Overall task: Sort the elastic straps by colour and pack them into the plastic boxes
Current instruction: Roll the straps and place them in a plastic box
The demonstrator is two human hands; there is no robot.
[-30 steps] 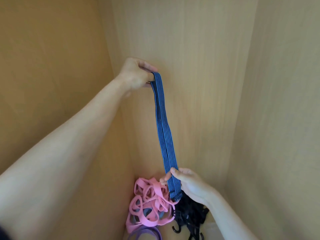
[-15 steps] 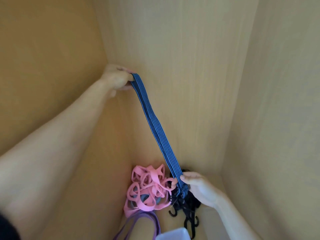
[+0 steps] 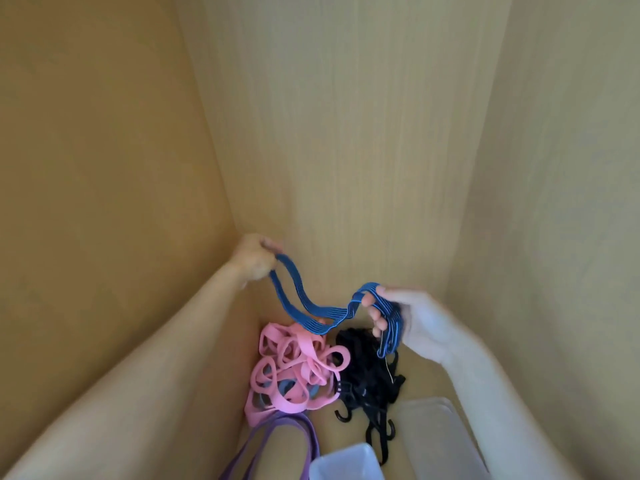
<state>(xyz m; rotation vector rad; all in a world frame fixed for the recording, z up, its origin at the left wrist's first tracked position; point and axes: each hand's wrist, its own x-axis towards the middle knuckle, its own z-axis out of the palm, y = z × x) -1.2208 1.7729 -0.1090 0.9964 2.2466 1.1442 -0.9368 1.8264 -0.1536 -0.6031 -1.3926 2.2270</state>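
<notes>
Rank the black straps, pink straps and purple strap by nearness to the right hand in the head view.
1. Black straps, just below the right hand.
2. Pink straps, left of the black ones.
3. Purple strap, lower left, at the frame's bottom.

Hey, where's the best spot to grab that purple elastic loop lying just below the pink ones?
Probably pinch the wide purple elastic loop on its right strand, coming down from above. That strand lies bare and flat between the pink elastic bands and the clear plastic box, while the loop's top curve tucks against the pink pile.
</notes>
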